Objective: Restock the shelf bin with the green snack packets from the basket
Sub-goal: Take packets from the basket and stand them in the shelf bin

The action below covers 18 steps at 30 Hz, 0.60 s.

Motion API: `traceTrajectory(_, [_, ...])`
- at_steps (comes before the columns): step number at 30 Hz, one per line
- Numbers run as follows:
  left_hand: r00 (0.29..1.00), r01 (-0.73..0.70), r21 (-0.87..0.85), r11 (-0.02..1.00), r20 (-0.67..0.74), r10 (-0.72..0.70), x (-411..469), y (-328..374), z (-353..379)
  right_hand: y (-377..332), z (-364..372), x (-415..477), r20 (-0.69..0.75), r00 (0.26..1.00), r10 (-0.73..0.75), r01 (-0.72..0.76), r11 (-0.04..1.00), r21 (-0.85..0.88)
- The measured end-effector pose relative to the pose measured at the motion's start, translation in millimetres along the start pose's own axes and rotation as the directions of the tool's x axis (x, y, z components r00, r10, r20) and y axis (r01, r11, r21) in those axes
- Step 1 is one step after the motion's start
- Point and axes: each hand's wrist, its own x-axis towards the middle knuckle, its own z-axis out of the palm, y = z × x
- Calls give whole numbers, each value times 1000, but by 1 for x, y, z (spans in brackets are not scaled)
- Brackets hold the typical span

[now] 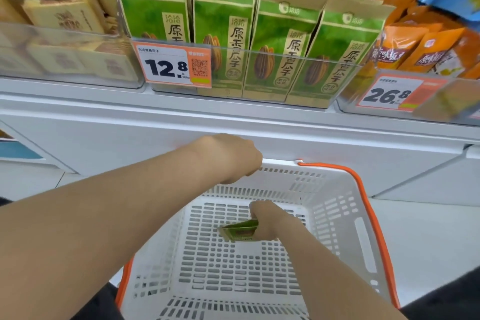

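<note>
Pinching a small, creased green snack packet (239, 232) in the right hand (270, 221), low inside the white slotted basket (363, 228), near its floor. Gripping the basket's far rim with the left hand (231, 158), fingers curled over it. Folded down along the right rim: an orange handle (374, 215). Above, past a white ledge, a clear shelf bin (285, 56) packed 4 across with upright packets (226, 34), green with tan tops standing over the low front wall. Printed 洽洽 and 原香瓜子 beside a seed picture. Clipped in front: price tag (171, 66) reading 12.8, 500g. Next bin's second tag (389, 95): 26.8.
</note>
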Motion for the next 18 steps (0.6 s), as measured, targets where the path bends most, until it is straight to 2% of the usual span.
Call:
traceTrajectory(4, [990,101,-9,995,97,-99,-16,-1,-5,-18,-47,-25,-239,967,-86,144,962,234])
traceTrajectory(9, [979,168,-17,986,122,-165,-37,-19,-6,-39,-108,-74,-489,865,-113,263,932,250])
traceTrajectory(11, [987,158,-77,984,43,-155,-49,-26,-11,-50,-130,-98,-593,799,-103,311,914,261])
traceTrajectory(13, [979,156,-130,979,-111,-171,-60,-33,-17,-60,-149,-122,-684,724,-92,363,893,264])
traceTrajectory(15, [955,142,-209,968,-228,-189,-74,-41,-26,-68,-164,-142,-773,630,-70,416,871,260])
traceTrajectory(18, [894,26,-399,917,-401,-200,-97,-53,-44,-76,-181,-167,-889,455,52,526,790,315])
